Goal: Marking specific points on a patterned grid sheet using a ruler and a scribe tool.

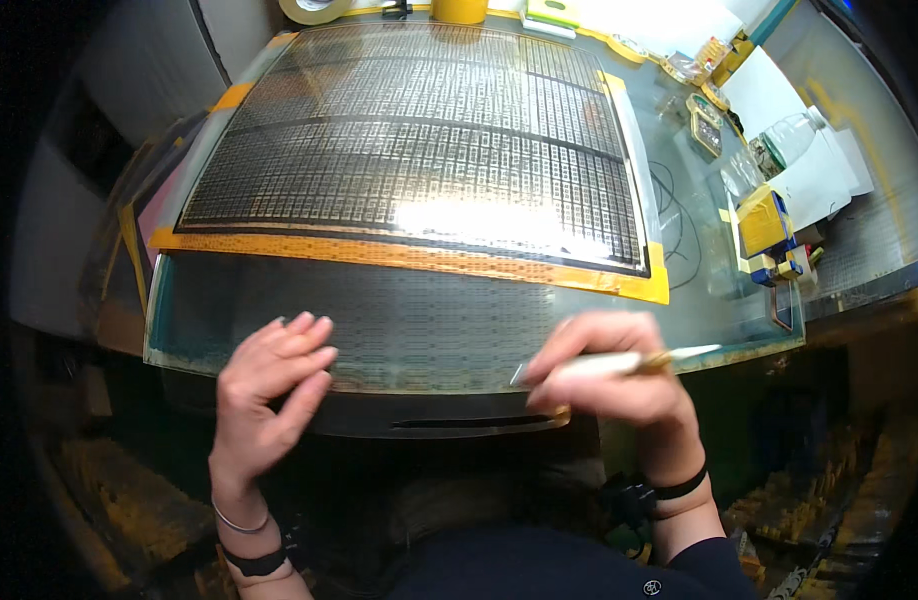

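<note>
A slim white pen-like tool [619,364] with a brass-coloured band is held in my right hand [619,375]. Its pale tapered end points right, and its exact kind is unclear. My right fingers are closed around it above the near edge of the glass tabletop [749,365]. Over the near left part of the glass, my left hand [274,385] is open and holds nothing, its fingers loosely bent. Beyond both hands lies a large sheet with a dark grid pattern [419,150]. An orange strip [379,252] borders its near side. Bright light glares off the sheet.
A blue and yellow block-like object [764,225] stands at the right, close to a clear plastic bottle [787,140] and white papers [754,90]. A thin dark cable [669,200] curls beside the sheet. A tape roll [314,8] and a yellow container [459,10] stand at the back.
</note>
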